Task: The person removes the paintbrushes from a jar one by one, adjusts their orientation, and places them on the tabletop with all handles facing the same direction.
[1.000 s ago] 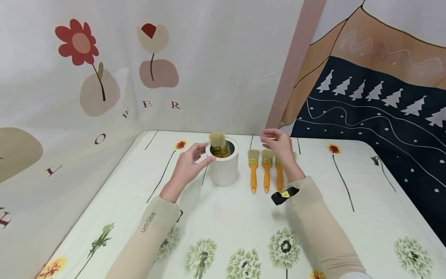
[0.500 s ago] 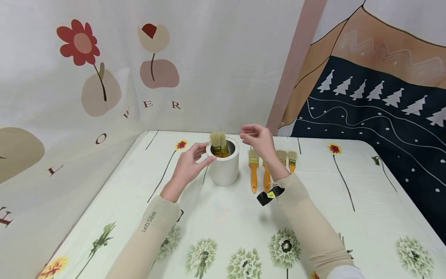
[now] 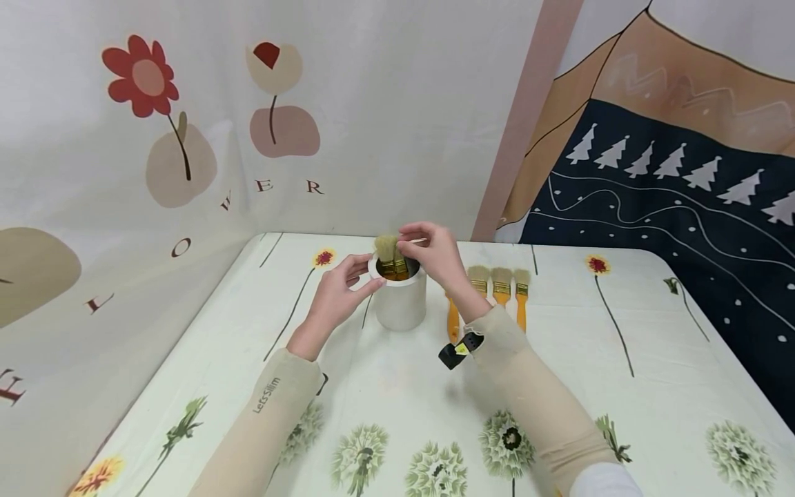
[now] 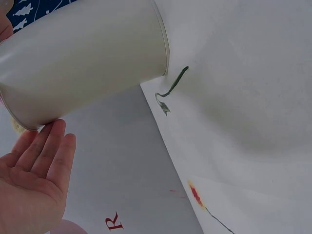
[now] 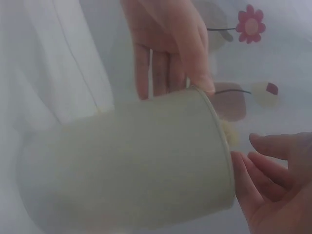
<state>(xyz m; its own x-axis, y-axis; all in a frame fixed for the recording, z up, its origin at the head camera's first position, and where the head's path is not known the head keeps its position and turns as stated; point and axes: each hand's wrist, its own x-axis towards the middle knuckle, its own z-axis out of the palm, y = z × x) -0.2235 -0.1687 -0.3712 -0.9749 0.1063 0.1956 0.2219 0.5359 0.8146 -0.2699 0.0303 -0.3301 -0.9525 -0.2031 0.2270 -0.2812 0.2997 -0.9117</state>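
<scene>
A white cylindrical container (image 3: 400,304) stands upright on the table, with paintbrushes (image 3: 386,250) in its mouth, bristles up. My left hand (image 3: 337,293) holds the container's rim from the left, thumb on the near edge and fingers round the far-left side. In the left wrist view the fingers of my left hand (image 4: 39,165) touch its side by the rim. My right hand (image 3: 433,254) is at the right of the mouth, beside the bristles, partly hiding them. In the right wrist view the thumb and fingers of my right hand (image 5: 278,170) stand apart, with nothing visible between them.
Several paintbrushes with orange handles (image 3: 502,284) lie in a row right of the container, bristles away from me. My right forearm partly covers them. The flower-printed cloth (image 3: 385,386) covers the table; a printed curtain (image 3: 385,138) hangs behind its far edge.
My right hand has moved left from above the row of paintbrushes to the container's mouth, uncovering brushes on the row's right. My left hand and the container have stayed in place.
</scene>
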